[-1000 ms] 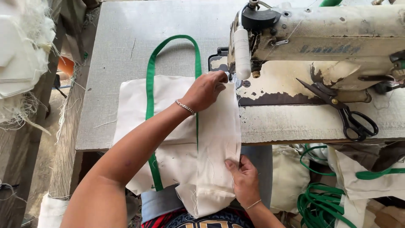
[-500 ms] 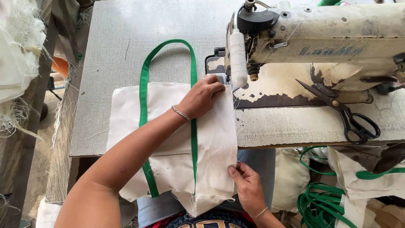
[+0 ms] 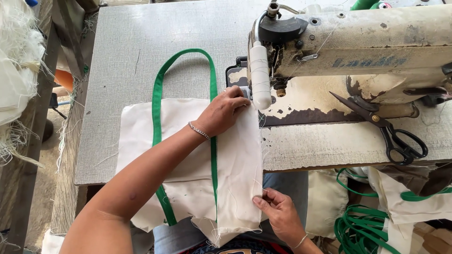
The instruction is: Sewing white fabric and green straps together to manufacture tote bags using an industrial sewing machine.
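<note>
Left hand (image 3: 225, 113) presses flat, fingers down, on the cream cloth bag (image 3: 197, 164) at the sewing machine's (image 3: 348, 51) nine o'clock, while the right hand (image 3: 280, 215) pinches the bag's edge at six o'clock, green strap (image 3: 157, 99) looping toward twelve.

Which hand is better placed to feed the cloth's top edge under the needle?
Probably the left hand: it lies flat on the cream cloth beside the sewing machine head, while the right hand pinches the near edge.

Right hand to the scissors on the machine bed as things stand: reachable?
Probably yes. The right hand pinches the cloth bag's lower edge; the black scissors lie uncovered to its right on the machine bed, nothing between, but it must release the cloth.
</note>
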